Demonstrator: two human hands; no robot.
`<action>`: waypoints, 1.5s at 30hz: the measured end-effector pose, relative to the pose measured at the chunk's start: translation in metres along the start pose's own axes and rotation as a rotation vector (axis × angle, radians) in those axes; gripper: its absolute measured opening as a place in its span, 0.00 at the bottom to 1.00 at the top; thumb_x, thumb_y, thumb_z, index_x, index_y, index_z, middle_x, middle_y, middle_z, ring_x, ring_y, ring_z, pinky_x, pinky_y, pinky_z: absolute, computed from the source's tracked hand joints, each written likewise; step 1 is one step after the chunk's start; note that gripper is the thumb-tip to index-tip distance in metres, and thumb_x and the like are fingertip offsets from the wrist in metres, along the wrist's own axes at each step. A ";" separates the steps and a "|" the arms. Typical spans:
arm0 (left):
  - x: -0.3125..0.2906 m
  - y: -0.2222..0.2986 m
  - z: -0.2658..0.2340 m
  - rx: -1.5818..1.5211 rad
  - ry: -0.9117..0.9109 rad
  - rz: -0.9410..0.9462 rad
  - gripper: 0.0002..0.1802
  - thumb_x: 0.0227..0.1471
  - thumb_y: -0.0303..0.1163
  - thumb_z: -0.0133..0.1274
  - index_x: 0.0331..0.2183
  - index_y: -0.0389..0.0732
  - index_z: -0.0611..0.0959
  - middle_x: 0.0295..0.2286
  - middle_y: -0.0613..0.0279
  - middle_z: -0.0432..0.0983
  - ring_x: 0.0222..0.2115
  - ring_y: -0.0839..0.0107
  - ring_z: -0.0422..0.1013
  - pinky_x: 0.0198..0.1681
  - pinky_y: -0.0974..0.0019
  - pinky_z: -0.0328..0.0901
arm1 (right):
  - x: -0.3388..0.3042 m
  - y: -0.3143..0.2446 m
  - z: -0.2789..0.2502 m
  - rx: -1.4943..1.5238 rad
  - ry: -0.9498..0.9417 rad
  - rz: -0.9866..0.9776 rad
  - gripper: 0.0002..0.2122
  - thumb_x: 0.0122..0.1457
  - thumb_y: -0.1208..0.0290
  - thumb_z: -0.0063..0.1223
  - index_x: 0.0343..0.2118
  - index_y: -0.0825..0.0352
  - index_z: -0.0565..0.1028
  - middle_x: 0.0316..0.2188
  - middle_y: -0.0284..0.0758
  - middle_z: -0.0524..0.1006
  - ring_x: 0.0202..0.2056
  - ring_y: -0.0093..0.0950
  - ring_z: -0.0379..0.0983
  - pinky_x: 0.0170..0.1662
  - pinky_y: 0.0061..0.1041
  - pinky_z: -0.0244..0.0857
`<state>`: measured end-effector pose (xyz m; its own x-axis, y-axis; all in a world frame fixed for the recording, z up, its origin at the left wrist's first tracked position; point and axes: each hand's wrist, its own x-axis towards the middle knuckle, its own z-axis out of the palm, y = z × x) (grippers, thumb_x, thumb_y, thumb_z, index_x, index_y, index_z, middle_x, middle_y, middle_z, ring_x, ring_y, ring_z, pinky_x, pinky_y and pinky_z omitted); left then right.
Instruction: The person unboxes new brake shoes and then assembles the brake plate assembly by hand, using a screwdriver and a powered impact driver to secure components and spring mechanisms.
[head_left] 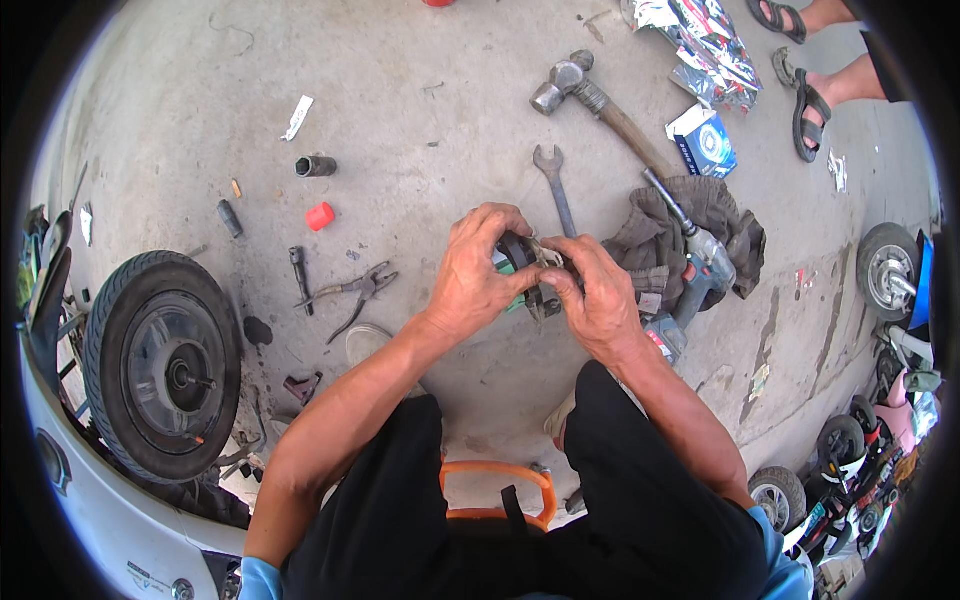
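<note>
Both my hands grip a small brake shoe assembly [519, 251] above the floor, in front of my knees. Its dark curved edge and a bit of green show on the left, greyish metal on the right. My left hand [480, 262] wraps its left side, thumb pressed across the front. With thumb and fingers pinched, my right hand [597, 290] holds the metal side. The fingers hide much of the part. Just beyond them lies an open-ended wrench [555, 190]. Right of my right hand, a cordless impact wrench [708, 262] rests on a dark cloth [640, 227].
A hammer [625, 125] and a blue-white box [706, 143] lie at the far right. Pliers [362, 293], a black socket [316, 166] and a red cap [320, 216] are scattered leftward. A wheel [165, 365] stands beside a white vehicle body [110, 530]. Another person's sandalled foot [812, 115] is at upper right.
</note>
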<state>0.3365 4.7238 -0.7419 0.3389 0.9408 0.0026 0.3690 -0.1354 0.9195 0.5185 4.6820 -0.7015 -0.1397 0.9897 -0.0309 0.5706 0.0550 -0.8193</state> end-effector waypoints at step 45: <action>-0.046 -0.021 0.001 -0.146 0.120 -0.032 0.43 0.29 0.22 0.74 0.48 0.39 0.67 0.49 0.50 0.63 0.48 0.55 0.69 0.52 0.56 0.70 | -0.009 -0.006 0.016 0.361 -0.206 0.142 0.30 0.49 0.73 0.70 0.57 0.70 0.72 0.47 0.38 0.73 0.43 0.29 0.75 0.48 0.29 0.71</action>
<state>0.3142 4.6833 -0.7613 0.2197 0.9755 0.0116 0.2457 -0.0668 0.9670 0.5029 4.6709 -0.7054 -0.2601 0.9350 -0.2412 0.2819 -0.1654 -0.9451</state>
